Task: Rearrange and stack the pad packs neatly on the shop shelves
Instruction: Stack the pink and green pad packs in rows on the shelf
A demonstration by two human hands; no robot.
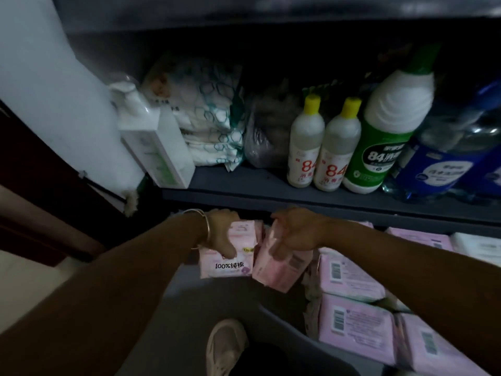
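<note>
My left hand (221, 234) grips a pink pad pack (230, 263) with black print on its front, thumb down over its face. Right beside it, my right hand (294, 233) holds a second pink pad pack (279, 270), tilted and touching the first. Both packs sit at the left end of the low shelf. Several more pink pad packs (352, 278) lie flat in rows to the right, barcodes up, with another (357, 324) nearer me. The fingertips of both hands are hidden behind the packs.
The grey upper shelf (244, 185) carries a white pump bottle (151, 137), folded white packs (208, 123), two yellow-capped bottles (306, 147), a green-and-white bottle (385, 137) and blue packs (444, 164). A white wall (54, 90) stands left. My shoe (225, 346) is below.
</note>
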